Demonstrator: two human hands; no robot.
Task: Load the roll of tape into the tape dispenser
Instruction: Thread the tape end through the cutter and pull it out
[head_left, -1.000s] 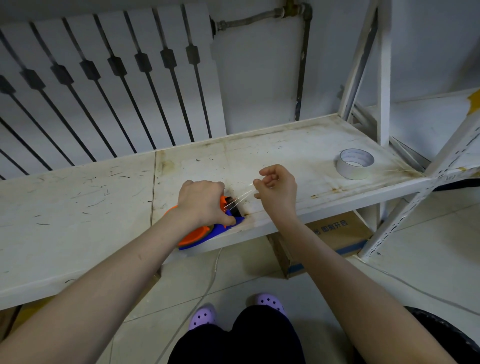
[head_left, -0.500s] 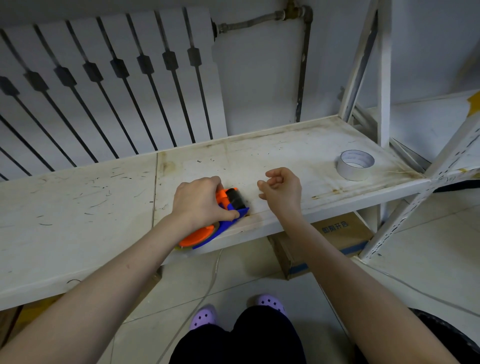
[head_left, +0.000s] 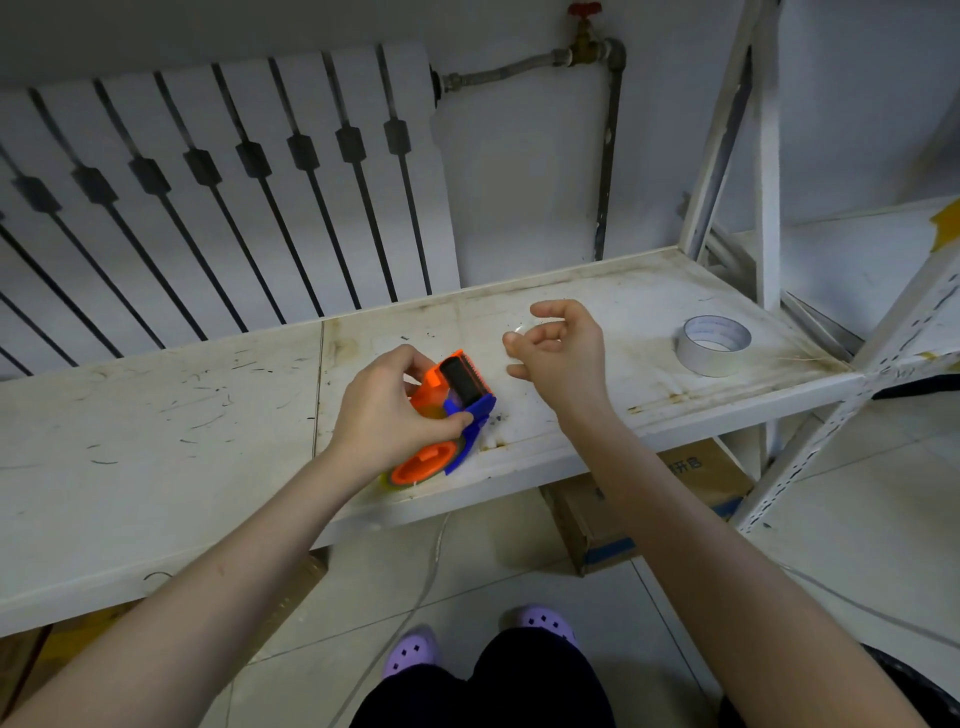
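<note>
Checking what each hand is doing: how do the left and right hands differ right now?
The left hand grips the orange and blue tape dispenser on the shelf; the right hand hovers beside it, off the dispenser. The left is closed around plastic; the right's fingers curl loosely. Both are bare.

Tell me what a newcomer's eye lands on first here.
The orange and blue tape dispenser stands out, gripped by the left hand near the front edge of the scuffed white shelf. Just right of it the right hand hovers with fingers curled, pinching something small and pale. A white roll of tape lies flat, apart, at the shelf's right end.
</note>
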